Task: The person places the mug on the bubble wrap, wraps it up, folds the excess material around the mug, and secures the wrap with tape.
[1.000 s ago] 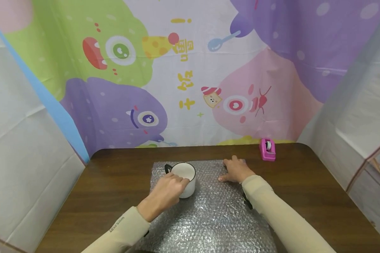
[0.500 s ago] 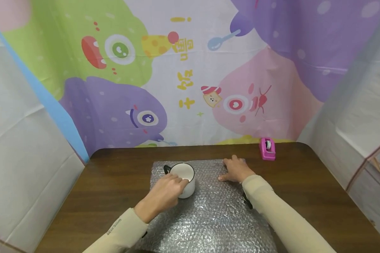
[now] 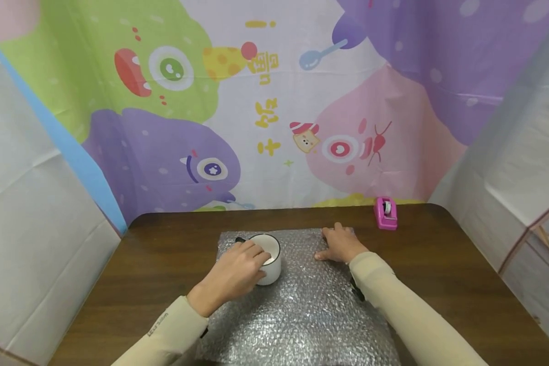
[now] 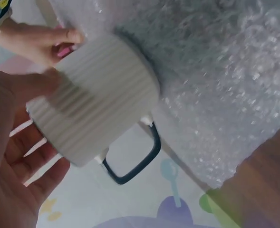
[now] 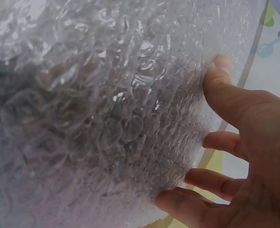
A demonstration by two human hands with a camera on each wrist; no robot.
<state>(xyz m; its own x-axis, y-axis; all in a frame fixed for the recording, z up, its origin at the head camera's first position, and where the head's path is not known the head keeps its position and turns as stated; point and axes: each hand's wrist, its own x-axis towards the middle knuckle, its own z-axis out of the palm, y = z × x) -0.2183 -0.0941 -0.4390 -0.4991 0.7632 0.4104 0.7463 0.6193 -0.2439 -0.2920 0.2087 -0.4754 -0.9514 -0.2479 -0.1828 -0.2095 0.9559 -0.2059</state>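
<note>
Across the back hangs a pale backdrop (image 3: pixel 265 193) printed with one-eyed cartoon creatures (image 3: pixel 187 152), and its foot meets the far edge of a dark brown wooden table (image 3: pixel 142 274). On the tabletop lies a broad sheet of clear bubble wrap (image 3: pixel 311 305), running toward the person's side. Two beige sleeves (image 3: pixel 407 305) reach in from the near edge. The left hand (image 3: pixel 231 272) grips the mug by its wall, fingers hooked over the rim and thumb on the outside. The right hand (image 3: pixel 342 244) is relaxed, fingers spread, resting on the wrap's far right corner. The white mug (image 3: pixel 271 273) stands upright on the far left part of the wrap, its dark-rimmed mouth facing up and its dark handle (image 4: pixel 140 167) pointing away to the back left. Smallest is the pink tape dispenser (image 3: pixel 386 216), near the table's far right corner, just beyond the right hand.
</note>
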